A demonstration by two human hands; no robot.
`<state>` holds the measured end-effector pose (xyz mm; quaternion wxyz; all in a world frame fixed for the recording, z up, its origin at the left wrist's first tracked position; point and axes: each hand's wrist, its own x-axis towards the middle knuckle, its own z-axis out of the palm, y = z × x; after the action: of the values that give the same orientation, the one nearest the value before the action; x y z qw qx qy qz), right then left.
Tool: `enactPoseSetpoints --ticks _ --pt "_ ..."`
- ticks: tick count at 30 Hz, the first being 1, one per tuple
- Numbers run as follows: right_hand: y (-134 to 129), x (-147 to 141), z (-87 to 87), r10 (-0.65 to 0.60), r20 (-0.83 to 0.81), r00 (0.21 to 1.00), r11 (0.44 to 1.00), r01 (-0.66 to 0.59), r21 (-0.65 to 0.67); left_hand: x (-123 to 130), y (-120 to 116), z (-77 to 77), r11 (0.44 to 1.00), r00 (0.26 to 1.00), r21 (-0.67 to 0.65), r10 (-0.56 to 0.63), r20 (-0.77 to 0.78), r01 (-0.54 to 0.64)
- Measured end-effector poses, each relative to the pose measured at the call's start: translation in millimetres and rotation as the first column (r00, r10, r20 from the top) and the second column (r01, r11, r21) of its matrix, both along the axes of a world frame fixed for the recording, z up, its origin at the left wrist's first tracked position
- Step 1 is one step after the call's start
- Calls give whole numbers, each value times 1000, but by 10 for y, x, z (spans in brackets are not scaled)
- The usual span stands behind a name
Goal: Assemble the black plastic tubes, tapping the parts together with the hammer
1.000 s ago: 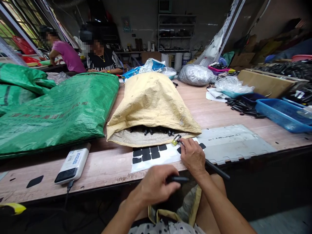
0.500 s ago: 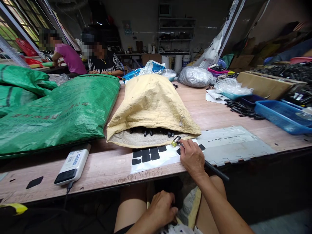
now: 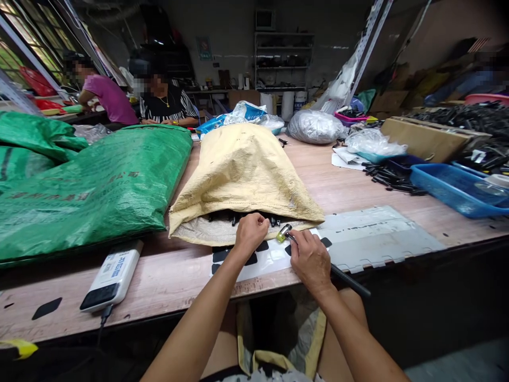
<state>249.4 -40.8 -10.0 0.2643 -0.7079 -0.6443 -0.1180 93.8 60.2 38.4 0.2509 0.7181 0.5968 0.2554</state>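
Note:
At the mouth of a yellow woven sack (image 3: pixel 246 175), my left hand (image 3: pixel 252 232) has its fingers curled together; anything between them is too small or hidden to make out. Dark pieces (image 3: pixel 233 218) show inside the opening. My right hand (image 3: pixel 310 260) is closed round a small hammer (image 3: pixel 283 233) with a metal head and a yellow-green end, its black handle sticking out behind the wrist. Beneath both hands lies a white sheet (image 3: pixel 272 260) with black rounded-square stickers (image 3: pixel 250 259), partly covered by my left forearm.
A bulging green sack (image 3: pixel 107 185) lies to the left, with a white power bank (image 3: pixel 113 276) and its cable before it. On the right are a grey sheet (image 3: pixel 377 233), a pile of black parts (image 3: pixel 392 178) and a blue tray (image 3: pixel 449 191). Two people sit behind at left.
My left hand has risen from my lap to the sack's mouth. The right hand keeps its grip on the hammer, nearly in place. The view has shifted slightly.

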Motion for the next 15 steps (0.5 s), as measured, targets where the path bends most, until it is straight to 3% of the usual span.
enactPoseSetpoints --ticks 4,7,15 --pt "-1 6 7 26 -16 1000 1000 -26 7 270 140 -54 998 998 -39 45 -42 -46" --pt "-4 5 15 28 -18 999 1000 -28 14 334 183 -53 994 996 -76 70 -60 -75" --pt "-3 -9 23 18 -29 999 1000 -18 0 -33 72 -18 954 998 -301 -1 59 19"
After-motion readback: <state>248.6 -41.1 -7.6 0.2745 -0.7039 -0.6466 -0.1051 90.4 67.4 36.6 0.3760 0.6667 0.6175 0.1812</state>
